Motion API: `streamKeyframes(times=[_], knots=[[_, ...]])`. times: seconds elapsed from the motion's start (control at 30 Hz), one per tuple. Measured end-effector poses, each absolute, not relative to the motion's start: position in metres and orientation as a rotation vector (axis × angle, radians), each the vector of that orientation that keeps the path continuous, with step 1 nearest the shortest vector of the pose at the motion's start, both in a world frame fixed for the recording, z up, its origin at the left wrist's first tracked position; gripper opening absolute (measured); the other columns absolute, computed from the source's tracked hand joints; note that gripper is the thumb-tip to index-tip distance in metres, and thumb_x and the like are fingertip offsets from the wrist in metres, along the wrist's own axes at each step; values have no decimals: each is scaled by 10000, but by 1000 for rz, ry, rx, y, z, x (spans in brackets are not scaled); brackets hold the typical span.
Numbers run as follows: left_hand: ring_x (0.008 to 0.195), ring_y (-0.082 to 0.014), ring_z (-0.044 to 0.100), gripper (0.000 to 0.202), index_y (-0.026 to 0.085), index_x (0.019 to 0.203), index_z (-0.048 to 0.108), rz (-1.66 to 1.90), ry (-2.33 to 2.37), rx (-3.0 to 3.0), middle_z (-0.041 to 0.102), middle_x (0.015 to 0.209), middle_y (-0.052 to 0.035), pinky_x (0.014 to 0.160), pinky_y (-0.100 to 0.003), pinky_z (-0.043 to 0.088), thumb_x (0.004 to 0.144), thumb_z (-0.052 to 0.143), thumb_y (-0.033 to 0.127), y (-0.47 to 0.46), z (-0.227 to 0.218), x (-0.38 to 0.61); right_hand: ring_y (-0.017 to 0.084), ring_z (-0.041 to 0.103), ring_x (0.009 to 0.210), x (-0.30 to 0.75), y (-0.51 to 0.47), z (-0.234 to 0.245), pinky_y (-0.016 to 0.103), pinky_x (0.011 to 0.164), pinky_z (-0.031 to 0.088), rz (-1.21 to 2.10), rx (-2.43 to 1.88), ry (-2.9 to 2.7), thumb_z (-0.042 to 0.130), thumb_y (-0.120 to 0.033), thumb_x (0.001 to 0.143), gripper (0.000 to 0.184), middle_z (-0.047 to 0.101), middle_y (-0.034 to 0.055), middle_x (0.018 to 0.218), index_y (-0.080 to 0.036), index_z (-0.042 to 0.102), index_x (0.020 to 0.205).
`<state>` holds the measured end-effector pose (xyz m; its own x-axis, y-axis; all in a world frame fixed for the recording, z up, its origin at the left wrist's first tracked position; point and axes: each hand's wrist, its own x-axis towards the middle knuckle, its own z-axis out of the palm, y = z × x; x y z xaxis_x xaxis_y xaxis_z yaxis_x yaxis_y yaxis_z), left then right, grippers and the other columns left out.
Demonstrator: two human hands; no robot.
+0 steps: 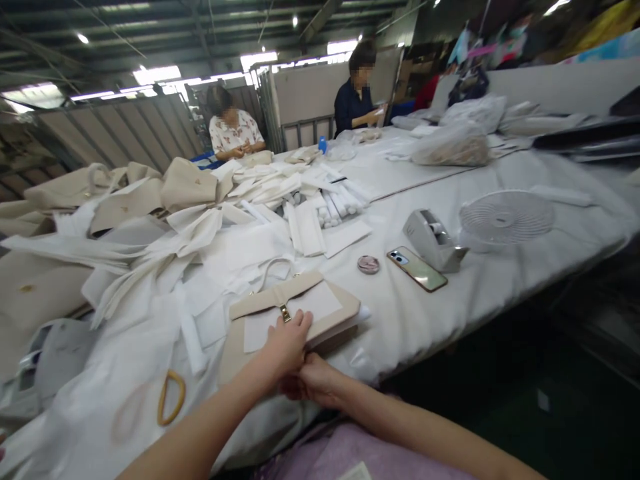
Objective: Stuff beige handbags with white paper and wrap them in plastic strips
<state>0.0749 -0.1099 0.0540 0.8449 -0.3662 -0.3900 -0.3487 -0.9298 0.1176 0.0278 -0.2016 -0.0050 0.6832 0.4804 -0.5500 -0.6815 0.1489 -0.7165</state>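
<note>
A beige handbag [295,313] with a gold clasp and a white paper sheet on its flap lies at the near edge of the table. My left hand [287,343] rests flat on its front, fingers stretched beside the clasp. My right hand [313,381] curls under the bag's near bottom edge and grips it; its fingertips are hidden below the left hand.
White wrapping sheets and beige bags [185,183] pile up at left. Yellow-handled scissors [170,397] lie near left. A phone [417,268], tape dispenser [433,240], small round tin [369,265] and white fan [505,217] sit at right. Two people work at the far end.
</note>
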Motion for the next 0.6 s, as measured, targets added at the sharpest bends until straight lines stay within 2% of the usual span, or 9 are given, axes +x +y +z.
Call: streamKeyframes(times=[0.13,0.23,0.33,0.4,0.5,0.6], knots=[[1246,-448,369,840,327,1480,70,-631,-562,3000,235,1538,-105,919,-640,408,761,455,126,-110,48,69,167,645,647,30,-260,1,267,595,490,730,-1314,246,679,-397,710,263,681,65,699,-138,638,735],[1299,-474,301,906,383,1475,22,-630,-514,3021,209,1554,-82,939,-698,345,736,450,80,-113,40,65,170,628,631,36,-311,8,286,631,493,533,-1477,280,688,-398,700,247,658,27,674,-159,635,727],[1337,-488,240,965,404,1467,7,-636,-459,3037,177,1569,-65,961,-711,307,699,461,37,-117,34,61,206,634,791,48,-351,13,344,809,498,104,-1804,195,667,-367,744,236,681,41,851,-203,668,913],[1343,-503,215,1004,407,1465,-3,-638,-444,3041,165,1575,-58,968,-713,297,676,480,17,-118,31,60,244,620,942,57,-368,13,399,921,467,-152,-2053,-3,656,-344,765,321,671,78,1025,-214,650,1059],[1341,-517,204,1018,410,1463,-4,-633,-425,3051,169,1574,-57,969,-715,293,674,488,-4,-119,31,58,264,598,1042,71,-376,3,430,963,458,-186,-2226,-227,674,-305,742,419,645,104,1126,-193,611,1141],[1341,-512,209,999,410,1464,2,-606,-419,3067,182,1570,-59,973,-709,298,693,478,-13,-120,31,57,247,621,1010,79,-375,-10,420,934,488,-137,-2253,-248,632,-267,757,391,662,85,1108,-192,604,1139]])
